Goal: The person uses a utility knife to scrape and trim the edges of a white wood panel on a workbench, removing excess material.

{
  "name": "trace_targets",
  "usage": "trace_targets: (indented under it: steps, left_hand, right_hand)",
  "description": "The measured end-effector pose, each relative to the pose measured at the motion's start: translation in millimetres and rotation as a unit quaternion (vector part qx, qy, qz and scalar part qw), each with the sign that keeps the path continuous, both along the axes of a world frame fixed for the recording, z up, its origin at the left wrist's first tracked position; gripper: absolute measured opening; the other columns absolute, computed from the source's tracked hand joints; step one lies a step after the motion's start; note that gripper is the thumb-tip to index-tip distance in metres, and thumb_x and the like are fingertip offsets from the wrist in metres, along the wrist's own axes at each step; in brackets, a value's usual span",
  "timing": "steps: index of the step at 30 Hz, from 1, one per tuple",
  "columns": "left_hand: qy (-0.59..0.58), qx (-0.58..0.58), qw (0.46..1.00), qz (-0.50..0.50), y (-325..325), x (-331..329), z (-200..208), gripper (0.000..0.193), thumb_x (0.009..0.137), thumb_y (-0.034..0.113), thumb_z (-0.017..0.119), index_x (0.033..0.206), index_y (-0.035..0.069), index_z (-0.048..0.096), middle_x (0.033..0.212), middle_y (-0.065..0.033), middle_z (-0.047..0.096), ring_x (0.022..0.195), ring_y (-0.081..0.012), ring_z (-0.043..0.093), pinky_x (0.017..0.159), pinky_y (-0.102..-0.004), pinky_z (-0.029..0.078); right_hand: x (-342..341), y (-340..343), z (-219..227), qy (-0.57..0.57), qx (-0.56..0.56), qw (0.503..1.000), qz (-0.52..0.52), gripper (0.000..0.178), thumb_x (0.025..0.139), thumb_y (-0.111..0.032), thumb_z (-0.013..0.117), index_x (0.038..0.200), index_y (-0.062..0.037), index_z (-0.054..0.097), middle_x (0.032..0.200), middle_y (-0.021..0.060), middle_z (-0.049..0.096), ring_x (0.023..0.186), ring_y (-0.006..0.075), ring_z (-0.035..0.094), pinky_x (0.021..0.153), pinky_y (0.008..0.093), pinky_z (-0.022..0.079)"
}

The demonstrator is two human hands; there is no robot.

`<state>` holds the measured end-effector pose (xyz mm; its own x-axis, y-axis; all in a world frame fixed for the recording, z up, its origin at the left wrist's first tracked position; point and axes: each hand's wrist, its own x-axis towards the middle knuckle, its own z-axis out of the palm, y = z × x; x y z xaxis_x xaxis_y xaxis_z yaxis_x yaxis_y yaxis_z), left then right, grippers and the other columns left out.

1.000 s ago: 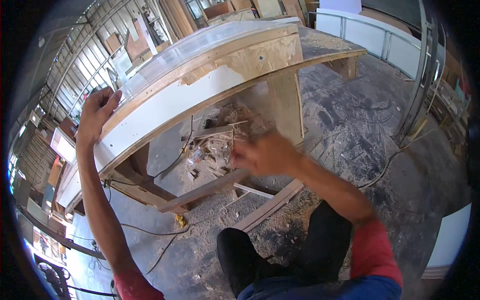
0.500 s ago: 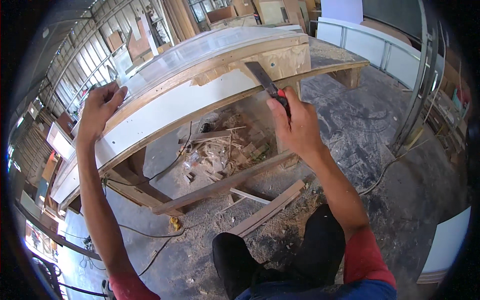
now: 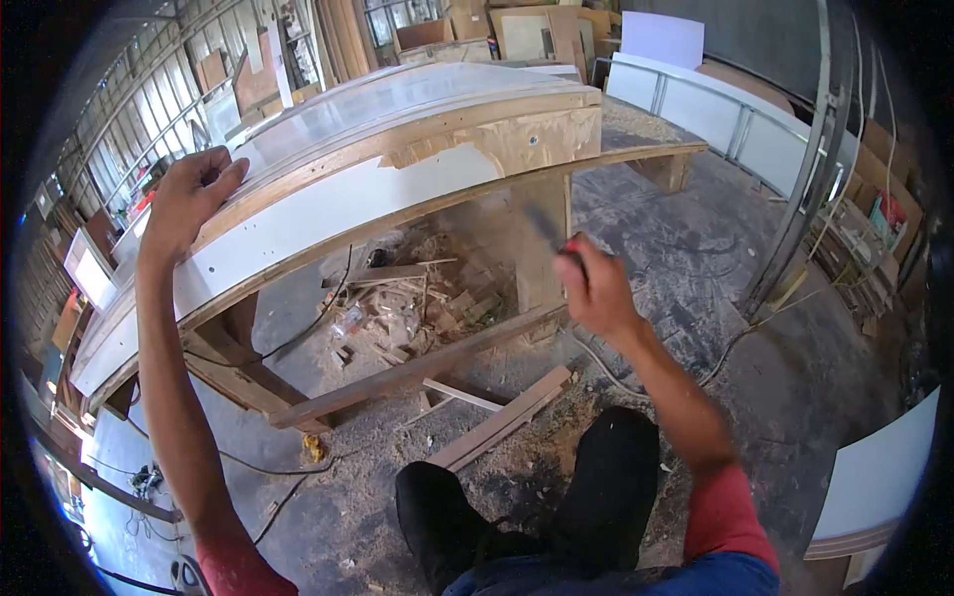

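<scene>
Flat-bladed tool (image 3: 558,237), motion-blurred, gripped in right hand (image 3: 606,296), right of frame centre, blade up-left, below white-faced bench's (image 3: 328,211) lower edge. Left hand (image 3: 189,204) curled at bench's top edge, upper left; grip unclear. Dusty floor (image 3: 686,243) spans right toward metal post (image 3: 817,139).

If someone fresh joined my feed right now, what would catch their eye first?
Probably the long white front face of the wooden bench, with its ragged patch of bare wood toward the right end. Just below that patch, the right grip holds a red-and-black-handled tool, its blade blurred. Under the bench, an untidy heap of wood scraps also stands out.
</scene>
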<state>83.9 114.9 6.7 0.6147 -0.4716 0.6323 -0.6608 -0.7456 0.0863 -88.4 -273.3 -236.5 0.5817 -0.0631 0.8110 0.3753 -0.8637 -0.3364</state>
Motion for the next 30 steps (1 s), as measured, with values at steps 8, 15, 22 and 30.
trace_targets:
  steps: [8,15,22,30]
  left_hand:
    - [0.013,-0.017,1.0,0.011,-2.0,1.6,-3.5,0.044,0.097,0.037,0.065,0.082,-0.005,0.058,0.067,-0.0056,0.049,0.064,-0.0145,0.043,0.062,-0.0354,0.038]
    - [-0.008,-0.019,0.999,-0.024,-0.4,0.6,-4.8,0.046,0.096,0.038,0.063,0.083,-0.006,0.061,0.067,-0.0098,0.054,0.064,-0.0161,0.047,0.064,-0.0367,0.042]
    - [-0.002,0.002,1.0,0.021,-4.6,-1.1,-2.2,0.045,0.098,0.037,0.062,0.079,-0.004,0.054,0.066,-0.0085,0.047,0.064,-0.0158,0.042,0.063,-0.0366,0.038]
    - [-0.011,-0.012,1.0,-0.006,-4.6,5.6,-8.6,0.046,0.099,0.034,0.061,0.074,-0.001,0.046,0.065,-0.0068,0.039,0.063,-0.0148,0.036,0.061,-0.0372,0.034]
  right_hand:
    - [22.8,26.5,55.6,-0.082,0.111,0.99,-0.005,0.029,0.102,-0.026,0.06,0.105,0.0019,0.056,0.062,0.0194,0.059,0.056,0.0386,0.065,0.05,0.0411,0.046]
    - [22.2,27.9,22.9,-0.025,0.112,0.993,-0.006,0.029,0.102,-0.026,0.06,0.107,0.0024,0.057,0.061,0.0205,0.06,0.057,0.0389,0.066,0.051,0.0408,0.047]
    - [13.2,18.5,15.0,-0.048,0.173,0.984,-0.003,0.031,0.103,-0.028,0.059,0.105,0.0029,0.059,0.061,0.0165,0.058,0.052,0.0314,0.062,0.052,0.0389,0.046]
    - [28.6,24.0,42.3,-0.078,0.18,0.98,-0.036,0.033,0.104,-0.029,0.058,0.108,0.0037,0.059,0.065,0.0172,0.061,0.054,0.0349,0.063,0.052,0.0405,0.046]
